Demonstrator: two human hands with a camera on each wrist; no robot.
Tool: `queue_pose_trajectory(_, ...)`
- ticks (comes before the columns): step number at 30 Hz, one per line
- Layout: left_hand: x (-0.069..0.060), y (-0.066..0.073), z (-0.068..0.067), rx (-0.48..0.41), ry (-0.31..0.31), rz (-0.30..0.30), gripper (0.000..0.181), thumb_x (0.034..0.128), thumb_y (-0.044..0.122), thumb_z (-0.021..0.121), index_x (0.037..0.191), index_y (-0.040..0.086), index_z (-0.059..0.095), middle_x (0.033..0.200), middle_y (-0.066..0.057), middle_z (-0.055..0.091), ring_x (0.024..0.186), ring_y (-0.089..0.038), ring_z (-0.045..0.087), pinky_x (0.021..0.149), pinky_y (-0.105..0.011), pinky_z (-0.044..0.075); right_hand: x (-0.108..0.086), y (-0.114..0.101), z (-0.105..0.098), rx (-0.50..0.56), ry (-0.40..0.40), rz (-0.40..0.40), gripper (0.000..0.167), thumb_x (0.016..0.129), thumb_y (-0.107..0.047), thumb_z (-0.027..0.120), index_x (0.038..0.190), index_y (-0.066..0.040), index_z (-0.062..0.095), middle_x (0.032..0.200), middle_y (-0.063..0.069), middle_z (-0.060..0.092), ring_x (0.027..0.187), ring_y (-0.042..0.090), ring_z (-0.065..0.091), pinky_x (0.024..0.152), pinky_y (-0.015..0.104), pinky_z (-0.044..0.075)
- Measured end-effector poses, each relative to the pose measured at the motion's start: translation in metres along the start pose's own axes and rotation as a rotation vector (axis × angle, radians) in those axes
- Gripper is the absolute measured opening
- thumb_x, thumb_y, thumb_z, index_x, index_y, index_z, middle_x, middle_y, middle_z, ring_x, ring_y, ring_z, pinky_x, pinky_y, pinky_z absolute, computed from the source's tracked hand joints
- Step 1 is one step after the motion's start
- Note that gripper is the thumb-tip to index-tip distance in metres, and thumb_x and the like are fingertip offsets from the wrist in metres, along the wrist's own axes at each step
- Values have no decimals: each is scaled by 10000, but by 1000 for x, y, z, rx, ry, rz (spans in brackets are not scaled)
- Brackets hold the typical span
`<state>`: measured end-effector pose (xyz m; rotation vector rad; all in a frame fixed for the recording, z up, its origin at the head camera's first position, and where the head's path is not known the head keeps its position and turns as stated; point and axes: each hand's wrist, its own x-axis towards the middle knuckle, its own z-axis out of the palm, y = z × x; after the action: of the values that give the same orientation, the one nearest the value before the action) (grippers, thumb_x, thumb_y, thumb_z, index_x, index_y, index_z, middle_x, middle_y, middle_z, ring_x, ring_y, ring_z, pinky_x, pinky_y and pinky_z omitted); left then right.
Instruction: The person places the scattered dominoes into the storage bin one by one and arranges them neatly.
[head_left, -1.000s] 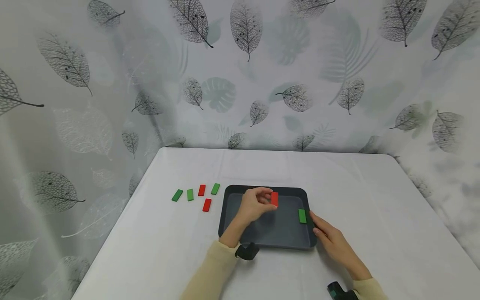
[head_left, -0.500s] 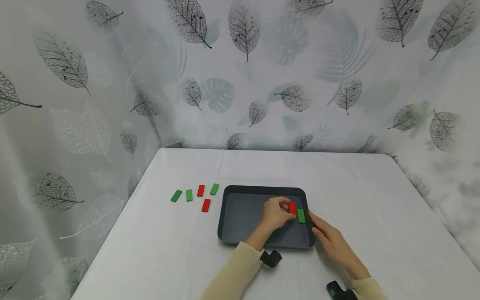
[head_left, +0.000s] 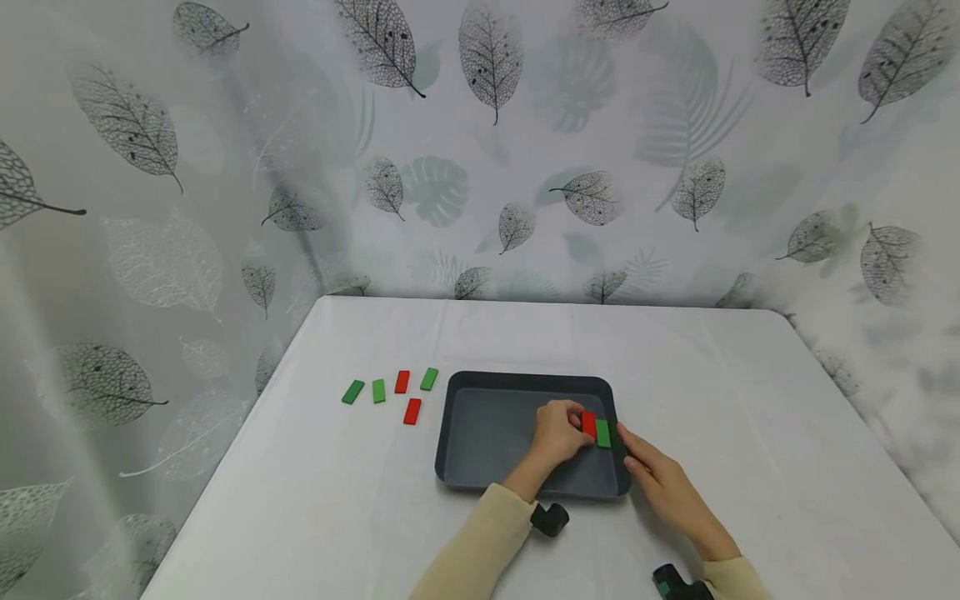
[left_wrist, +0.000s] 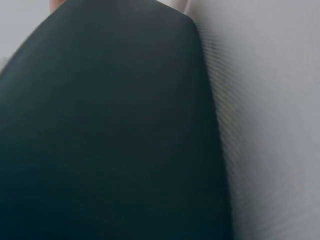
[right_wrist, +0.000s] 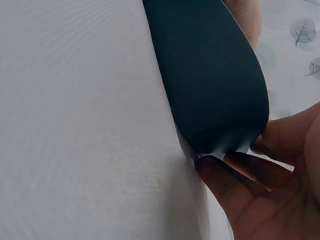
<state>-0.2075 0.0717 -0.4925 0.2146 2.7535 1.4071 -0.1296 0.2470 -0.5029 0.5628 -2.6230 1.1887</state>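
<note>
The left hand (head_left: 557, 433) pinches a red block (head_left: 588, 424) over the right part of the dark tray (head_left: 480, 433). Just to its right, a green block (head_left: 603, 433) lies in the tray. Fingers of the right hand (head_left: 667, 490) rest against the tray's right edge. In the right wrist view, fingertips of the right hand (right_wrist: 270, 200) touch the outside of the tray (right_wrist: 210, 75), fingers fairly straight. The tray's dark side (left_wrist: 115, 120) fills most of the left wrist view, which hides the red block.
On the white table (head_left: 300, 492), left of the tray, lie several loose blocks, among them a dark green one (head_left: 353, 392), a light green one (head_left: 378, 391) and a red one (head_left: 412, 411). Leaf-patterned curtains (head_left: 465, 150) stand behind the table and along its sides.
The left hand has carried the red block rightward and down, beside the green block. The right hand has stayed at the tray's edge.
</note>
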Motion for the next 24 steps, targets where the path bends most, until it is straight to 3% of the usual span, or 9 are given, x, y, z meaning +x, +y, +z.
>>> queue_pose_trajectory(14, -4, 0, 2, 113, 3, 65, 399, 651, 100, 896, 1016, 41, 747, 722, 12, 658, 636, -45, 514, 638, -168, 432, -1, 0, 1, 2, -16, 27, 463, 971, -22, 545, 1414, 68, 449, 1412, 261, 501, 1249, -160, 278, 957, -34, 228)
queue_pose_trajectory(24, -2, 0, 3, 212, -12, 104, 388, 653, 144, 901, 999, 60, 747, 710, 61, 608, 646, -42, 490, 641, -169, 423, 0, 0, 0, 16, -12, 0, 464, 969, -6, 541, 1414, 77, 442, 1410, 275, 496, 1251, -205, 260, 960, -31, 235)
